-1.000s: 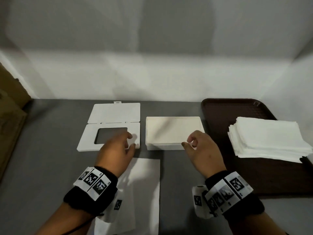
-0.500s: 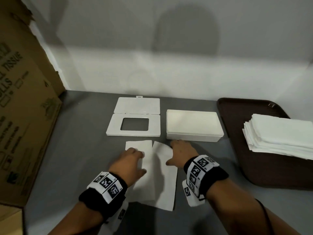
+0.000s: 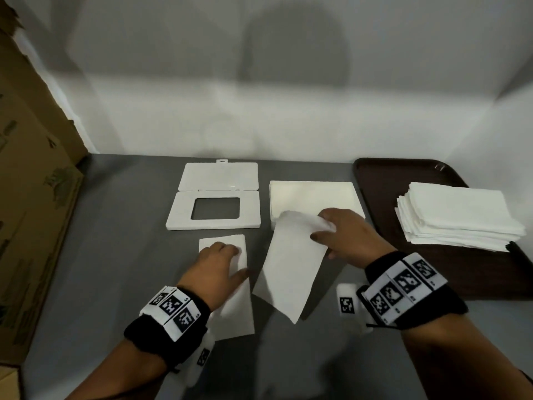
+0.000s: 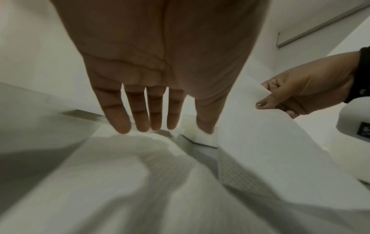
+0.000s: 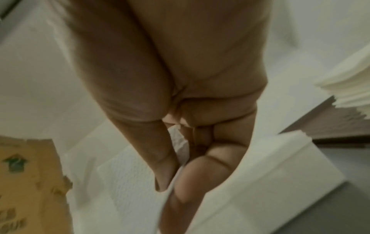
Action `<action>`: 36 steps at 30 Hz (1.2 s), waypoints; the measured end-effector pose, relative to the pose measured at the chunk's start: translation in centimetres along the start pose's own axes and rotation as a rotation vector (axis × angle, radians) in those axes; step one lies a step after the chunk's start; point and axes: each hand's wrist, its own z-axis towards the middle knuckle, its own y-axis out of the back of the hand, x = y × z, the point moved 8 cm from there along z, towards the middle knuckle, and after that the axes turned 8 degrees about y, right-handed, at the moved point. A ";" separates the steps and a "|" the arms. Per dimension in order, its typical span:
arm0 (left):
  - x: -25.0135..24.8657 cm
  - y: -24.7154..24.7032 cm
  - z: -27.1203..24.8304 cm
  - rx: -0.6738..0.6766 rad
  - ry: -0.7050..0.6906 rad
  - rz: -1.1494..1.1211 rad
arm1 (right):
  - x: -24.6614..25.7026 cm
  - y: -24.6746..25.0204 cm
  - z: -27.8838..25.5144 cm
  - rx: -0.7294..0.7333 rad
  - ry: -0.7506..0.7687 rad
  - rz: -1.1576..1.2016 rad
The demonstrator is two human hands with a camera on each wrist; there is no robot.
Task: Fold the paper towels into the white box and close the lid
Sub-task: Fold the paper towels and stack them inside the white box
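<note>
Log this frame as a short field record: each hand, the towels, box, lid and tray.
left hand: flat, fingers straight, pressing a paper towel on the table
right hand: pinch grip on the lifted towel, its top edge over the box's near rim
white box: open
lid: left of the box, flap open
tray: right, holds the towel stack

Dim, even light; a large soft head shadow falls on the wall [image 3: 294, 53] above the box [image 3: 314, 194]. Head view bends at edges. Both wrist views are blurred, grainy and stretched.
</note>
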 end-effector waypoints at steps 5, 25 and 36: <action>-4.9 0.8 1.3 0.045 -0.012 -0.339 | -1.4 5.0 -0.9 -0.222 -0.013 0.277; -8.0 1.8 13.1 -0.185 0.072 -0.535 | -13.8 6.5 4.2 -0.526 -0.236 0.325; -10.0 1.7 13.9 -0.186 0.004 -0.053 | -13.7 5.8 5.0 -0.398 -0.272 -0.134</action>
